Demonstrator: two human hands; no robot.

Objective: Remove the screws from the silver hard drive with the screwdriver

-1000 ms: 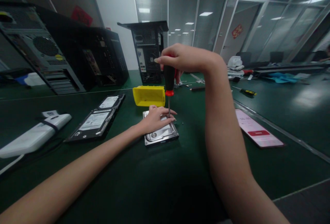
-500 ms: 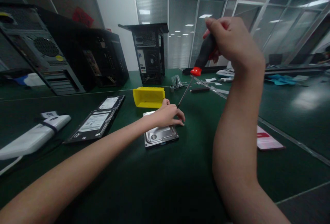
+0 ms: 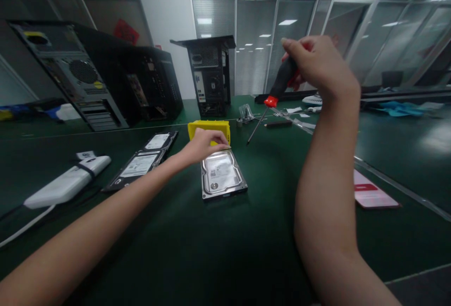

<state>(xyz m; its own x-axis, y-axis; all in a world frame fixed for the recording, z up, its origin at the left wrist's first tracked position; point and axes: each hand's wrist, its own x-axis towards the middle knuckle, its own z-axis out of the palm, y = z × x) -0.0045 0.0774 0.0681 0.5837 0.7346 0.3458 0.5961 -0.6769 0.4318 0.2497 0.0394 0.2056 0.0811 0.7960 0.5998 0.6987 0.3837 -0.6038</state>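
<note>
My right hand (image 3: 312, 59) is raised and closed around a screwdriver (image 3: 281, 80) with a black and red handle. Its thin shaft slants down to the left, the tip just above the table and right of the hard drive. The silver hard drive (image 3: 221, 174) lies flat with its label up. Over the drive's far edge is my left hand (image 3: 208, 144), thumb and fingers pinched together; what they hold, if anything, is too small to make out. Right behind that hand stands a yellow plastic bin (image 3: 209, 125), partly covered by it.
Two more hard drives (image 3: 139, 164) lie left, beside a white power strip (image 3: 70, 181). Black computer cases (image 3: 211, 76) stand at the back. A dark pen-like item (image 3: 278, 124) and clear plastic pieces (image 3: 246, 111) lie behind the screwdriver. A pink card (image 3: 375, 193) is at right on the green table (image 3: 225, 249).
My left hand has moved from the drive's right side to its far left edge by the bin, uncovering the label. The screwdriver tip now shows apart from the hand. The view has shifted slightly.
</note>
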